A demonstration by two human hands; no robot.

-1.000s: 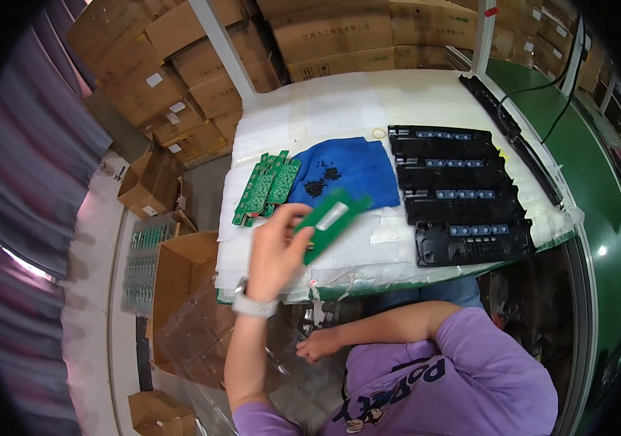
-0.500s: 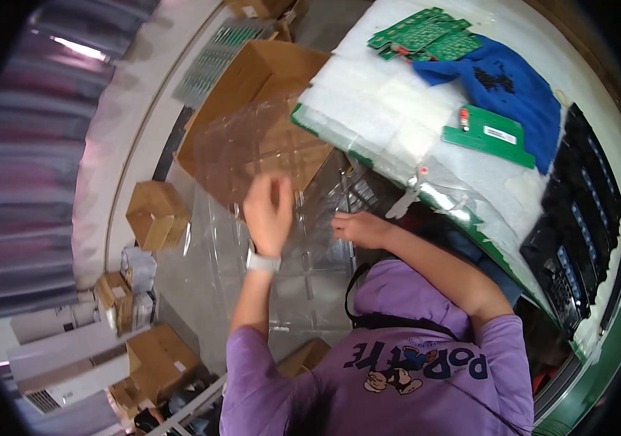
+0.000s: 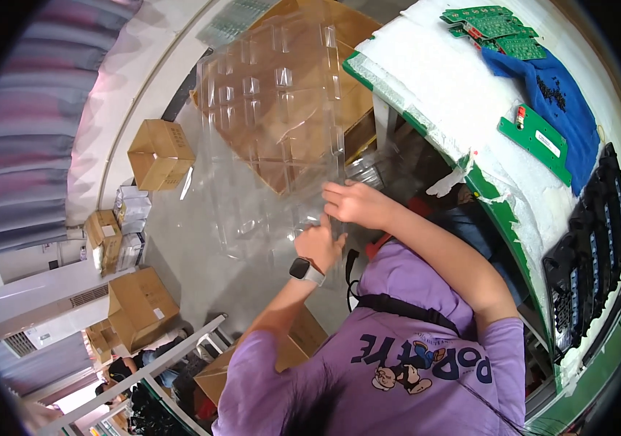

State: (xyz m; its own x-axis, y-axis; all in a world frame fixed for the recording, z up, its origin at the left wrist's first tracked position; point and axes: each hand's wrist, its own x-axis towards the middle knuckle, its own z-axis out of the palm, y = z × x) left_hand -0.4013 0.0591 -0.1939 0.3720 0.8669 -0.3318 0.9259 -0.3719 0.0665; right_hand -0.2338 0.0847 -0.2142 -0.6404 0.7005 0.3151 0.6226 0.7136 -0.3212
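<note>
The clear plastic blister tray (image 3: 274,123) is the landmark: a thin, see-through sheet moulded into rows of square pockets, all of them empty as far as can be seen, held up off the floor and tilted. Behind the tray, seen through it, is an open brown cardboard box (image 3: 325,87); what lies inside the box cannot be made out.

The right hand (image 3: 354,203) has its grip closed on the tray's lower right edge, fingers curled over the rim. The left hand (image 3: 319,243), with a dark smartwatch (image 3: 302,270) at the wrist, sits just below the tray's bottom edge, thumb up against the plastic; its grip is narrow and pinching that edge.

To the right of the tray stands the table (image 3: 485,189) with a white padded top and green edge. On it, well apart from the tray, lie a blue cloth (image 3: 558,109) with small dark bits on it, a stack of green circuit boards (image 3: 496,25) at the cloth's far end, a single green circuit board (image 3: 536,138) beside the cloth, and a row of black trays (image 3: 594,247) nearest the wearer.

Left of the tray, closed cardboard cartons (image 3: 159,152) sit on the grey floor (image 3: 201,261)
</note>
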